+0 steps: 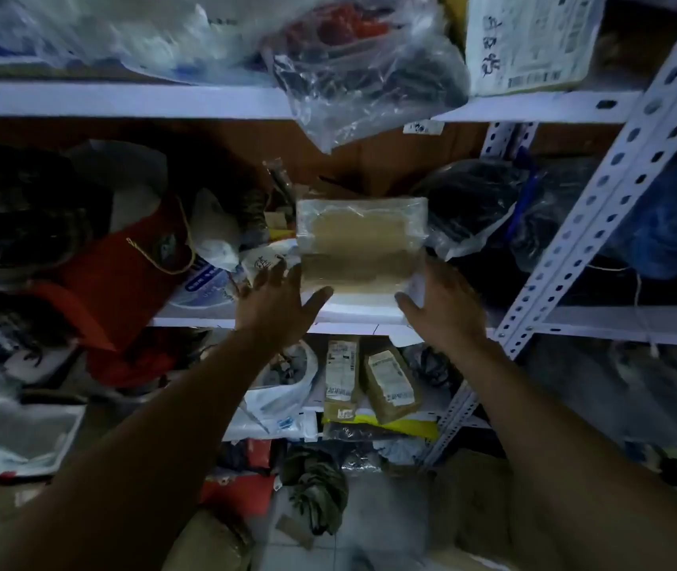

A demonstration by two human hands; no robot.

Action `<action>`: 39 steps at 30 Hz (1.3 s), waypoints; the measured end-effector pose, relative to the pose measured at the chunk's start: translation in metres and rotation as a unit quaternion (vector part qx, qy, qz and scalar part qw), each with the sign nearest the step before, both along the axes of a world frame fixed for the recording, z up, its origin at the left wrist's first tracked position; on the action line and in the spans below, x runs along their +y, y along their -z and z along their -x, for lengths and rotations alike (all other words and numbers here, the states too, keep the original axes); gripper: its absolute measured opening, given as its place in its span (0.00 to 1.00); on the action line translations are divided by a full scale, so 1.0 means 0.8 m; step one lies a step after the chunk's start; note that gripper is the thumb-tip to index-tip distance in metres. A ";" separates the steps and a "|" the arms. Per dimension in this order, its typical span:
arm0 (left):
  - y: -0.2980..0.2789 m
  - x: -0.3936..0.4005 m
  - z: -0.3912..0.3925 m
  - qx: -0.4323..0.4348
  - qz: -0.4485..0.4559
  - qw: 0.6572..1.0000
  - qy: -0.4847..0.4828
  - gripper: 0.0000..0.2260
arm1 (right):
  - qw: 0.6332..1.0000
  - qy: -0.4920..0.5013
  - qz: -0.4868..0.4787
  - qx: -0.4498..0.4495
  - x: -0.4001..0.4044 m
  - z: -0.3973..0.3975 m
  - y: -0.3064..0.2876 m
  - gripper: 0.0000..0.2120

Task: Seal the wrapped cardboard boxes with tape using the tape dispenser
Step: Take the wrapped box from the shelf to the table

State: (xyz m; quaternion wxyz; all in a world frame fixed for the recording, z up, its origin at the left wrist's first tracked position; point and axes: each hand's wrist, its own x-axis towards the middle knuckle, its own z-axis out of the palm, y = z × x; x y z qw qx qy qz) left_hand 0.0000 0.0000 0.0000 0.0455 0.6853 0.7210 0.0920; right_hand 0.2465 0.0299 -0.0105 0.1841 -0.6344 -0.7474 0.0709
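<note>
Item 1: wrapped cardboard box [359, 245], brown card under clear plastic film, standing on the middle shelf [353, 311] of a white metal rack, near its front edge, between a heap of bags on the left and a dark plastic-covered bundle [468, 199] on the right.

Item 2: my left hand [277, 300], grip apart, fingers straight and spread, beside the box's lower left corner; whether the fingertips touch the film I cannot tell.

Item 3: my right hand [442, 300], grip apart, fingers straight, at the box's lower right corner, thumb pointing inward under the front edge. It holds nothing.

Item 4: red bag [122, 265] with a cord handle, lying tilted on the same shelf, well to the left of the box.

Item 5: clear plastic bag [365, 72] of dark and red goods, overhanging the upper shelf directly above the box.

Item 6: two labelled brown parcels [370, 381], on the shelf below, beneath my hands.

Item 7: perforated white upright [625, 166], slanting at right.
</note>
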 end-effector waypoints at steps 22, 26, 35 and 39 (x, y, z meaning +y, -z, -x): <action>0.030 0.074 -0.007 -0.585 -0.089 0.797 -0.122 0.15 | 0.902 -0.093 0.050 0.418 0.112 0.052 0.028 0.28; 0.009 0.020 0.014 -0.598 -0.188 0.753 -0.199 0.12 | 0.884 -0.127 0.056 0.446 0.077 0.092 0.006 0.28; -0.001 -0.192 0.103 -0.555 -0.312 0.717 -0.283 0.19 | 0.849 -0.223 0.093 0.470 -0.083 0.234 -0.013 0.26; 0.007 -0.312 0.145 -0.547 -0.366 0.672 -0.339 0.16 | 0.834 -0.280 0.111 0.462 -0.188 0.304 -0.014 0.31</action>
